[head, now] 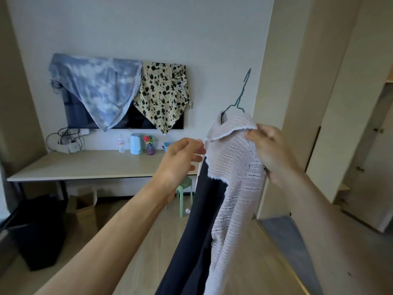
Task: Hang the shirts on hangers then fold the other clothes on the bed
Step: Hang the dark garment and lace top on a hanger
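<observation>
At ten o'clock, a blue-and-white tie-dyed shirt [95, 86] and a yellow black-flowered top [163, 92] drape over a black wall screen [131, 120] above the pale wooden surface [85, 165]. My left hand [180, 158] has a loose, empty grip, fingertips at the collar edge of the pale lilac lace-knit shirt [236, 177]. The shirt hangs at centre over a dark navy garment [204, 220] on a teal wire hanger [240, 99], hook toward twelve o'clock. At its three o'clock, my right hand [274, 150] pinches its shoulder.

my right hand [274, 152] pinches the collar of the lace shirt [236, 188] on a teal hanger [242, 96]. my left hand [180, 158] hovers just beside it, fingers [197, 150] relaxed.
</observation>
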`<action>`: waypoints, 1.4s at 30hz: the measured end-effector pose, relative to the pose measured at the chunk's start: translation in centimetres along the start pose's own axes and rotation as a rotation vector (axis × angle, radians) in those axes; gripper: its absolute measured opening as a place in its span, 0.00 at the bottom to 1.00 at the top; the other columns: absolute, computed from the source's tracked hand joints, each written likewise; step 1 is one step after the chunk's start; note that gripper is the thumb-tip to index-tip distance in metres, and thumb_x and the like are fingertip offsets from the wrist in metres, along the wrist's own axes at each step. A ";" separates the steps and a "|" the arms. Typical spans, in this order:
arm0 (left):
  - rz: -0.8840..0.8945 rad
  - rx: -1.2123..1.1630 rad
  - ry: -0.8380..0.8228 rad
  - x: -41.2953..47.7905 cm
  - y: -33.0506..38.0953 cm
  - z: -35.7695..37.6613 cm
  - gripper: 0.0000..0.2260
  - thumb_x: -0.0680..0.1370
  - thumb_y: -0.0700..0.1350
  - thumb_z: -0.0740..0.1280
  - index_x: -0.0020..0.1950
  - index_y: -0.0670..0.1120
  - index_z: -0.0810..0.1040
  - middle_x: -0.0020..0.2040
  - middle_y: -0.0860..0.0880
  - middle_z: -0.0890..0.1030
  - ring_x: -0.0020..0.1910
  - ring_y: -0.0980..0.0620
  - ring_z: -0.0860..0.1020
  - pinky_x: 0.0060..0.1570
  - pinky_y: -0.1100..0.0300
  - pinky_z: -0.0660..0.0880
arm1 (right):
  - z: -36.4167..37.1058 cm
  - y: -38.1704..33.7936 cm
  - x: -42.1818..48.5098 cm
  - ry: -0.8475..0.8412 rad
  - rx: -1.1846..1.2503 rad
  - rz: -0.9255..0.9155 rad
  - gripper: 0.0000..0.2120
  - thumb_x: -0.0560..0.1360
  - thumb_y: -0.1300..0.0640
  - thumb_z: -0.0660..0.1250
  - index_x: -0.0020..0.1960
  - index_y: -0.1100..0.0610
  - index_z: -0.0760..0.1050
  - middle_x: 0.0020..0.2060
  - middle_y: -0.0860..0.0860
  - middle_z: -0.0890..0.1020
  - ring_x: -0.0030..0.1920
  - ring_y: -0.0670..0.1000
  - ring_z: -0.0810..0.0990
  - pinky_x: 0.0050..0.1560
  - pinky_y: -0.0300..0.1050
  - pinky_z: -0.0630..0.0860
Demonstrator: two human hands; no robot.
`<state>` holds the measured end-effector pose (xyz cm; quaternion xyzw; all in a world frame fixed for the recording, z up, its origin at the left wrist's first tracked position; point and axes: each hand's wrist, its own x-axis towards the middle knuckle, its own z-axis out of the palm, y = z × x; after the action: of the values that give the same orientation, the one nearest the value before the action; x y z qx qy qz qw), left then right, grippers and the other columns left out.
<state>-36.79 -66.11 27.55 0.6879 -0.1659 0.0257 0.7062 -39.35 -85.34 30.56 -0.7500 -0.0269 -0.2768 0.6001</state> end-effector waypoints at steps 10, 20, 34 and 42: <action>0.010 -0.102 -0.210 18.6 -9.4 1.6 0.09 0.83 0.44 0.62 0.49 0.42 0.80 0.47 0.46 0.83 0.44 0.51 0.77 0.44 0.62 0.73 | 2.6 12.0 12.3 0.165 -0.086 0.041 0.16 0.72 0.52 0.64 0.48 0.66 0.76 0.36 0.61 0.74 0.40 0.53 0.72 0.42 0.50 0.65; -0.065 -0.130 -0.487 34.9 -15.5 10.6 0.11 0.83 0.44 0.62 0.51 0.38 0.79 0.50 0.44 0.84 0.51 0.43 0.80 0.57 0.47 0.75 | -1.8 19.6 22.5 0.401 -0.278 0.170 0.09 0.82 0.57 0.61 0.51 0.59 0.79 0.38 0.59 0.76 0.38 0.52 0.72 0.39 0.48 0.67; 0.022 -0.245 -0.820 50.2 -19.7 38.0 0.11 0.83 0.43 0.61 0.50 0.39 0.80 0.48 0.45 0.85 0.50 0.45 0.81 0.48 0.57 0.75 | -21.7 29.7 35.1 0.639 -0.356 0.152 0.18 0.77 0.50 0.61 0.51 0.66 0.74 0.40 0.65 0.76 0.40 0.52 0.72 0.42 0.51 0.68; 0.040 -0.337 -0.995 57.4 -20.7 56.0 0.10 0.83 0.40 0.60 0.50 0.36 0.78 0.49 0.42 0.84 0.46 0.49 0.79 0.46 0.56 0.71 | -35.5 33.8 42.9 0.765 -0.474 0.189 0.22 0.76 0.45 0.61 0.48 0.65 0.76 0.36 0.61 0.73 0.38 0.51 0.70 0.40 0.50 0.67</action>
<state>11.74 -133.12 23.06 0.4902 -0.4963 -0.3177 0.6422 -4.09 -139.74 24.34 -0.7096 0.3291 -0.4764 0.4015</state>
